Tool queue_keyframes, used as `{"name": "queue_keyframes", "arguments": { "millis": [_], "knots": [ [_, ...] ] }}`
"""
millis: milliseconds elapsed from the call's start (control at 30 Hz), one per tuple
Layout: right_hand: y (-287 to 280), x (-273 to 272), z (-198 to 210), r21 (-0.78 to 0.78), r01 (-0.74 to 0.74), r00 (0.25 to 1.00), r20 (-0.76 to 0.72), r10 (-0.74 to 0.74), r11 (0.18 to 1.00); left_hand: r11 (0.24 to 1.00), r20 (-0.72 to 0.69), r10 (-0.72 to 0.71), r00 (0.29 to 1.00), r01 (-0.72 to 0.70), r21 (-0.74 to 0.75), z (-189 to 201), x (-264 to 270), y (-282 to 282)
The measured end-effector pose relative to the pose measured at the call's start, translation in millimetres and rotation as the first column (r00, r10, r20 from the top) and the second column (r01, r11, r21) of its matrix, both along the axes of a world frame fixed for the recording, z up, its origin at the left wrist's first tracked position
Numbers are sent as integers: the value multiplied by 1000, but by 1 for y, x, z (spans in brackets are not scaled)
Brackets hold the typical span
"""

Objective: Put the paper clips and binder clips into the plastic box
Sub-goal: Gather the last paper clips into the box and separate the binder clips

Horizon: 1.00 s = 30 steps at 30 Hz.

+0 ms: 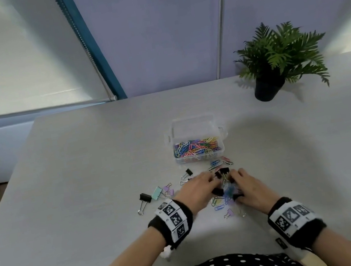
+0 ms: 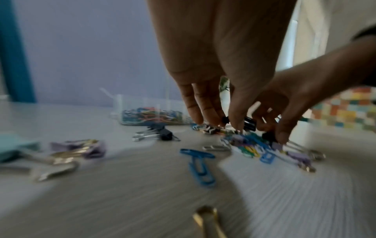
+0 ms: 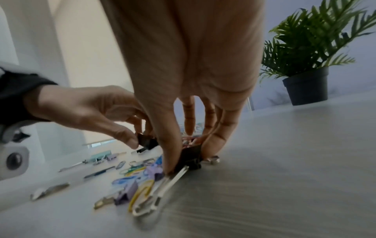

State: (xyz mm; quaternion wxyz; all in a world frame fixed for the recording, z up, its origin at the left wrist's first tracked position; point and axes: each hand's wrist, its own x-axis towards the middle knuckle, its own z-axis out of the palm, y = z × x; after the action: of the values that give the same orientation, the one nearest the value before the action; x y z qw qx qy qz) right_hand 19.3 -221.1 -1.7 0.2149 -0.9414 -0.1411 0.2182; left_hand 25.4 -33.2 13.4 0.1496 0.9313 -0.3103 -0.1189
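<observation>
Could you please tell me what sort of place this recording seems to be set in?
Probably an office or study room: a plain grey desk against a partition wall, a potted fern as decoration, and stationery, namely a plastic box of coloured paper clips with binder clips scattered nearby.

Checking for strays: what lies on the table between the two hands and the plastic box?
Head view: a few loose paper clips lie between the hands and the plastic box.
</observation>
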Motion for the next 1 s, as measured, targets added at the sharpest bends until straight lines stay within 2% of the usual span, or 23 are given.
{"name": "queue_keyframes", "arguments": {
  "millis": [100, 167, 300, 400, 500, 600, 700, 767, 900, 1000],
  "knots": [
    [-4, 5, 4, 89, 37, 999, -32, -34, 995, 980, -3, 128, 992, -127, -155, 5, -3, 30],
    [-11, 8, 6, 123, 63, 998, -32, -60, 990, 960, -11, 209, 978, -207, -186, 4, -10, 54],
    [-24, 12, 9, 155, 112, 993, 7, -115, 982, 939, -30, 288, 957, -288, -188, -5, -29, 93],
    [-20, 14, 11, 187, 86, 995, 25, -93, 978, 954, 5, 293, 956, -292, -73, -12, -44, 99],
    [-3, 13, 7, 151, -25, 998, 53, 17, 988, 968, 65, 250, 966, -247, -53, -15, -47, 88],
    [9, 11, 2, 37, -66, 995, 71, 63, 997, 960, -33, 256, 966, -258, -106, -7, -42, 57],
    [15, 11, 2, -89, -67, 993, 89, 75, 994, 956, -97, 293, 951, -291, 28, -12, -38, 30],
    [18, 9, 2, -146, -95, 990, 94, 109, 985, 950, -119, 313, 942, -308, 59, -21, -35, 24],
    [20, 6, -1, -132, -87, 989, 110, 102, 987, 925, -209, 367, 906, -379, -20, -26, -24, 17],
    [22, 7, -4, -94, -56, 986, 154, 70, 994, 932, -226, 356, 907, -362, 20, -20, -17, -4]
  ]
}}
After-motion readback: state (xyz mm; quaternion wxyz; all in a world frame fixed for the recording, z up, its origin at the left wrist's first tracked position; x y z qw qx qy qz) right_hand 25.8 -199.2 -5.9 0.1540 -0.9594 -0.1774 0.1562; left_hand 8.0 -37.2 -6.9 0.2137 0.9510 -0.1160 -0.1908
